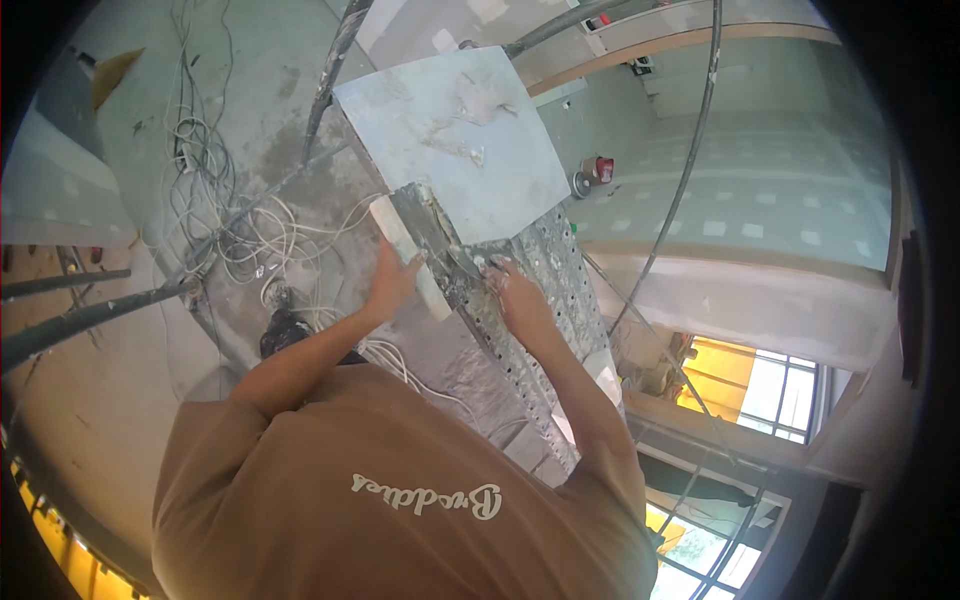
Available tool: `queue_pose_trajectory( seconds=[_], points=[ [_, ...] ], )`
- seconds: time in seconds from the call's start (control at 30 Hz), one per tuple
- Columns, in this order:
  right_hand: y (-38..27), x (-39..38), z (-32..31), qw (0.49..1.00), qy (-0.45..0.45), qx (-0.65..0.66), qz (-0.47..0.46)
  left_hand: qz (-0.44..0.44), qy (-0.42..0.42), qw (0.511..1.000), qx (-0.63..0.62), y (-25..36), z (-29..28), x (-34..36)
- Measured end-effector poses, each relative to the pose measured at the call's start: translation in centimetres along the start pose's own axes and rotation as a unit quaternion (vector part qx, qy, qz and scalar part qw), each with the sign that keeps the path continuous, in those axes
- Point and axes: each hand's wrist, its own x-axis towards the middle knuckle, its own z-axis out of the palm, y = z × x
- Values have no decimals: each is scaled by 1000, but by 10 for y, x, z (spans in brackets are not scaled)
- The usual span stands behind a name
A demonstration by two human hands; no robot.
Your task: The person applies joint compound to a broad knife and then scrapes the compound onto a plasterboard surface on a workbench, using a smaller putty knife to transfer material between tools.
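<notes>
My left hand (pixel 393 283) is closed on a long, narrow whitish strip (pixel 408 255), fingers over its outer side. The strip stands along the left edge of a splattered, perforated metal plank (pixel 548 262); whether it is a separate piece or the side of a pan I cannot tell. My right hand (pixel 517 290) is closed around the handle end of a putty knife (pixel 462 258). Its grey, smeared blade points away from me toward the strip's far end. Just beyond both hands lies a pale board (pixel 455 135) with dried plaster lumps on it.
Tangled white cables (pixel 245 235) lie on the dusty floor at left. Dark scaffold poles (pixel 95 312) cross on the left, and another pole (pixel 690 150) curves past on the right. A red bucket (pixel 600 170) stands beyond the board. Windows (pixel 775 395) show at lower right.
</notes>
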Motion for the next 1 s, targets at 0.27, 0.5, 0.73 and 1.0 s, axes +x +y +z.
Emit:
queue_pose_trajectory(
  seconds=[0.27, 0.5, 0.73, 1.0],
  points=[
    [0, 23, 2, 1000, 15, -21, -17, 61, -15, 992, 108, 5, -4, 3],
    [-13, 52, -7, 995, 56, -30, -75, -31, -25, 998, 52, -10, -4, 1],
    [-14, 68, 3, 997, 53, -31, -39, 22, -22, 999, 20, 6, 1, -5],
    [-42, 90, -5, 999, 48, 1, 7, -21, -41, 998, 44, 30, 2, -6]
  ],
)
